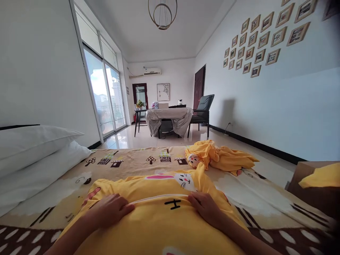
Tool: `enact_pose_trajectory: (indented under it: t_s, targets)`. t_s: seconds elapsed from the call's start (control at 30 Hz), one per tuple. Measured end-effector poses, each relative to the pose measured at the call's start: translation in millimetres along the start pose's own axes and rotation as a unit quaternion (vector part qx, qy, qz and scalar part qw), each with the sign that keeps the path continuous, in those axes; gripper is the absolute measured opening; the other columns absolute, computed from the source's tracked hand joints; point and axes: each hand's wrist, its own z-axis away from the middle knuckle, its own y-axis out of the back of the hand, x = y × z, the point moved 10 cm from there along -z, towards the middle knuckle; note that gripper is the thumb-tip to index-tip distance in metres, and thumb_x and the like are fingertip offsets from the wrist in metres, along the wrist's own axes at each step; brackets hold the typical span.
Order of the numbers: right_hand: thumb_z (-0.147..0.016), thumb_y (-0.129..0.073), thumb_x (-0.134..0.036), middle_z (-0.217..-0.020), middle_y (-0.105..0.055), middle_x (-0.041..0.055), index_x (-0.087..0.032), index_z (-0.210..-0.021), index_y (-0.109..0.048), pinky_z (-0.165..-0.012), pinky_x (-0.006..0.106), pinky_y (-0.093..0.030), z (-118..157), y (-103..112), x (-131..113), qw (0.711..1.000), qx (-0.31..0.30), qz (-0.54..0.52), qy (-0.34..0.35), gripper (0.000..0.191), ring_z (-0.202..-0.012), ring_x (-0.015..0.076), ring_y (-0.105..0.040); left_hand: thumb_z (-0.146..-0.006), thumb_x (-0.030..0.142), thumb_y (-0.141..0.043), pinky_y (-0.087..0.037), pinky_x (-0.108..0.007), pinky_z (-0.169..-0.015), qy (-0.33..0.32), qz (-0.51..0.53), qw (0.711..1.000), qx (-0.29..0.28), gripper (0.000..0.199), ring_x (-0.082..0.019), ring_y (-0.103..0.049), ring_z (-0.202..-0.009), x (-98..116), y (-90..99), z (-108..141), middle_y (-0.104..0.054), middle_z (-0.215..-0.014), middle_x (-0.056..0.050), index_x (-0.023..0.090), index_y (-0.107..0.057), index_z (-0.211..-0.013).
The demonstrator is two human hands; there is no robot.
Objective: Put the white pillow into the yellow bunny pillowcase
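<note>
A yellow pillowcase (148, 219) printed with a white rabbit face, a pink ear and a black letter H spreads across the bed in front of me. A thin white strip (162, 195) runs across it between my hands. At the left end of this strip, my left hand (111, 209) is closed on the cloth, its thumb pointing inward. My right hand (204, 207) grips the fabric at the other end, fingers bent over the strip. Parts of both hands' fingertips are hidden in the folds. Beyond lies a crumpled yellow cloth (233, 157) with another rabbit face.
White pillows (39, 156) are stacked at the left on a patterned bed sheet (135, 159). At the right edge stands a brown box (310, 191) with yellow cloth (322, 177) on it. Past the bed are a covered table (170, 113) and a black chair (203, 109).
</note>
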Motion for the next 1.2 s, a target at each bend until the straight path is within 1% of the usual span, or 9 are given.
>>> enact_pose_trajectory:
  t_s: [0.1, 0.2, 0.37, 0.43, 0.6, 0.7, 0.83, 0.97, 1.2]
  targets:
    - [-0.095, -0.024, -0.048, -0.068, -0.06, 0.0024, -0.02, -0.064, -0.047, -0.062, 0.028, -0.037, 3, 9, 1, 0.999, 0.043, -0.01, -0.011, 0.047, -0.065, 0.016, -0.054, -0.087, 0.049, -0.036, -0.042, -0.046, -0.081, -0.022, -0.118, 0.993, -0.019, 0.05, -0.034, -0.064, -0.086, 43, 49.0, -17, -0.069, -0.088, -0.018, 0.013, -0.07, -0.082]
    - [-0.096, -0.026, -0.042, -0.073, -0.061, 0.0034, -0.021, -0.074, -0.051, -0.065, 0.028, -0.043, 11, 14, 7, 0.993, 0.105, -0.03, -0.043, 0.04, -0.068, 0.016, -0.057, -0.083, 0.021, -0.043, -0.04, -0.053, -0.087, -0.116, -0.128, 0.984, 0.037, 0.03, -0.035, -0.064, -0.092, 125, 87.3, -60, -0.068, -0.093, -0.023, 0.007, -0.067, -0.094]
    - [-0.095, -0.032, -0.042, -0.124, -0.058, 0.0092, -0.022, -0.116, -0.058, -0.099, 0.04, -0.039, 40, 31, 21, 0.975, 0.205, 0.056, -0.065, 0.039, -0.119, 0.0235, -0.05, -0.085, 0.022, -0.043, -0.034, -0.04, -0.103, -0.201, -0.019, 0.978, 0.058, 0.032, -0.023, -0.054, -0.117, 225, 54.2, -135, -0.062, -0.12, -0.011, 0.02, -0.059, -0.113]
    - [-0.093, -0.034, -0.045, -0.133, -0.053, 0.0051, -0.027, -0.125, -0.055, -0.103, 0.045, -0.034, 52, 28, 42, 0.972, 0.185, 0.094, -0.107, 0.043, -0.127, 0.0252, -0.043, -0.09, 0.034, -0.036, -0.03, -0.044, -0.106, -0.173, 0.03, 0.983, 0.048, 0.039, -0.024, -0.048, -0.124, 224, 20.5, -156, -0.055, -0.13, -0.011, 0.02, -0.053, -0.122]
    - [-0.091, -0.028, -0.054, -0.116, -0.066, 0.0059, -0.025, -0.11, -0.066, -0.092, 0.037, -0.042, 77, 30, 113, 0.963, 0.12, 0.012, -0.241, 0.052, -0.109, 0.0242, -0.058, -0.086, 0.059, -0.025, -0.04, -0.053, -0.092, -0.05, 0.102, 0.993, -0.019, 0.069, -0.038, -0.056, -0.111, 155, -41.1, -189, -0.06, -0.119, -0.025, 0.007, -0.061, -0.112]
    - [-0.089, -0.03, -0.054, -0.08, -0.07, 0.0098, -0.019, -0.072, -0.067, -0.075, 0.034, -0.044, 60, 50, 147, 0.947, 0.082, -0.031, -0.308, 0.054, -0.078, 0.0245, -0.064, -0.079, 0.068, -0.03, -0.043, -0.047, -0.089, -0.026, 0.13, 0.991, -0.016, 0.075, -0.038, -0.057, -0.109, 133, -39.2, -193, -0.061, -0.119, -0.024, 0.008, -0.062, -0.111]
    - [-0.087, -0.035, -0.052, -0.073, -0.067, 0.0107, -0.015, -0.069, -0.064, -0.07, 0.031, -0.042, -2, 80, 160, 0.939, 0.112, -0.047, -0.322, 0.05, -0.076, 0.0226, -0.062, -0.075, 0.069, -0.038, -0.046, -0.04, -0.081, -0.004, 0.166, 0.986, 0.03, 0.071, -0.035, -0.06, -0.105, 128, -23.4, -184, -0.064, -0.115, -0.022, 0.01, -0.064, -0.105]
    - [-0.084, -0.041, -0.052, -0.068, -0.066, 0.0078, -0.014, -0.065, -0.064, -0.063, 0.027, -0.041, -48, 49, 147, 0.943, 0.109, -0.085, -0.304, 0.049, -0.071, 0.02, -0.062, -0.071, 0.071, -0.043, -0.045, -0.035, -0.077, 0.017, 0.192, 0.978, 0.075, 0.069, -0.033, -0.06, -0.104, 122, -12.5, -175, -0.066, -0.112, -0.018, 0.012, -0.064, -0.102]
    - [-0.085, -0.034, -0.045, -0.076, -0.067, 0.0081, -0.014, -0.075, -0.065, -0.061, 0.026, -0.041, -20, 45, 165, 0.933, 0.182, -0.079, -0.302, 0.045, -0.077, 0.0213, -0.061, -0.08, 0.068, -0.031, -0.044, -0.032, -0.071, 0.016, 0.185, 0.982, 0.046, 0.068, -0.029, -0.064, -0.095, 112, -22.9, -190, -0.068, -0.104, -0.02, 0.012, -0.066, -0.09]
